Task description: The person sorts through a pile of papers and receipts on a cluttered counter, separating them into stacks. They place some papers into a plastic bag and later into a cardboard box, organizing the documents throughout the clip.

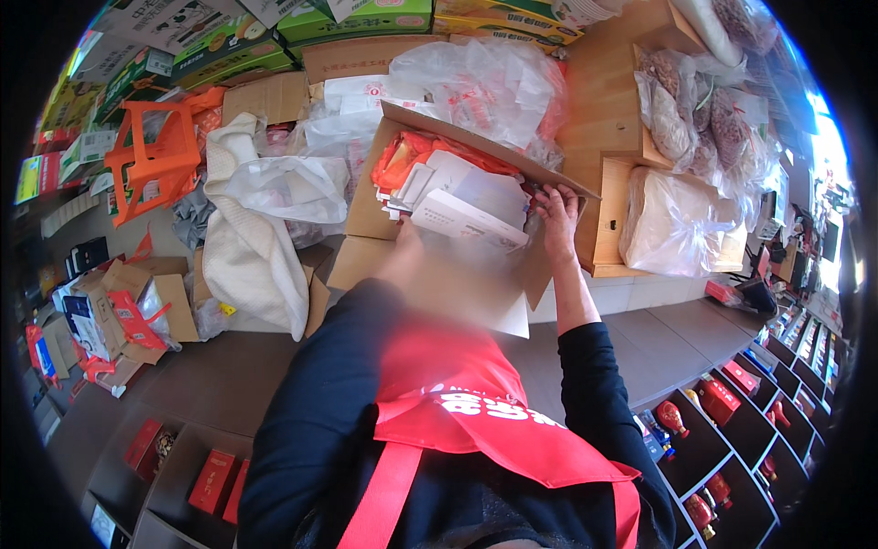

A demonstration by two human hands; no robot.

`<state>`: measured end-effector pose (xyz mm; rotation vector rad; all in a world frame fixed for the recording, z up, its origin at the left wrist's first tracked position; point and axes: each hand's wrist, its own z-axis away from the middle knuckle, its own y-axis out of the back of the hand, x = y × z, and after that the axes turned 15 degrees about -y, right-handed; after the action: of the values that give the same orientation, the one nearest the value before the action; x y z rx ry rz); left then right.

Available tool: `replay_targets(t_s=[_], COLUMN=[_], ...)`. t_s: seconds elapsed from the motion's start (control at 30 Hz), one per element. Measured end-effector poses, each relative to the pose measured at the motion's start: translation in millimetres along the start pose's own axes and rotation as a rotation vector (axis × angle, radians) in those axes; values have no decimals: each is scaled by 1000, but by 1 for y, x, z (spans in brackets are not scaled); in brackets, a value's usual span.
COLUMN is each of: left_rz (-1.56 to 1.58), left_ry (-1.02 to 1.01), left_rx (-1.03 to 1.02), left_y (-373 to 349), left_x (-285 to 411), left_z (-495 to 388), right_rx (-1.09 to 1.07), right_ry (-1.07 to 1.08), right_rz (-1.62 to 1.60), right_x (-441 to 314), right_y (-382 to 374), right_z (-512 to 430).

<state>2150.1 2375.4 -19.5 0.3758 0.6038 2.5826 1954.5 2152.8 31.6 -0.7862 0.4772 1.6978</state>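
Observation:
An open cardboard box [361, 219] tilts in front of me, its flaps spread. Inside lie flattened white cartons [470, 199], orange-red plastic bags [405, 161] and some clear plastic. My left hand [409, 243] reaches over the near side, its fingertips at the lower left edge of the cartons; the hand is partly blurred, and whether it grips them is unclear. My right hand [560, 218] is at the box's right side, fingers bent at the inner edge by the right flap; a firm hold cannot be made out.
Clear plastic bags [480, 82] are heaped behind the box. A cream cloth [254, 254] and an orange plastic stool [147, 154] are at the left. Wooden furniture [600, 103] bearing bagged goods stands at the right. Shelves with red boxes [212, 480] lie below on both sides.

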Motion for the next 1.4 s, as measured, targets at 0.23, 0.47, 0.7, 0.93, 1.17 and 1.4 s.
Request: replay_targets(t_s=[0.23, 0.47, 0.7, 0.93, 1.17, 1.4], left_rz=[-274, -105, 32, 380, 556, 584], left_ry=[-126, -11, 299, 328, 317, 325], left_rx=[-31, 238, 711, 846, 1001, 1038], left_y=[5, -21, -40, -33, -29, -29], left_x=[19, 43, 7, -7, 8, 14], left_z=[23, 64, 180, 205, 187, 182], right_rx=[-27, -201, -74, 18, -183, -283], right_ry=[-5, 109, 252, 296, 170, -9], right_rz=[119, 522, 1060, 1144, 1390, 1587], right_x=[12, 39, 67, 72, 92, 129], right_y=[-4, -28, -44, -41, -33, -46], right_z=[-2, -2, 9, 10, 20, 43])
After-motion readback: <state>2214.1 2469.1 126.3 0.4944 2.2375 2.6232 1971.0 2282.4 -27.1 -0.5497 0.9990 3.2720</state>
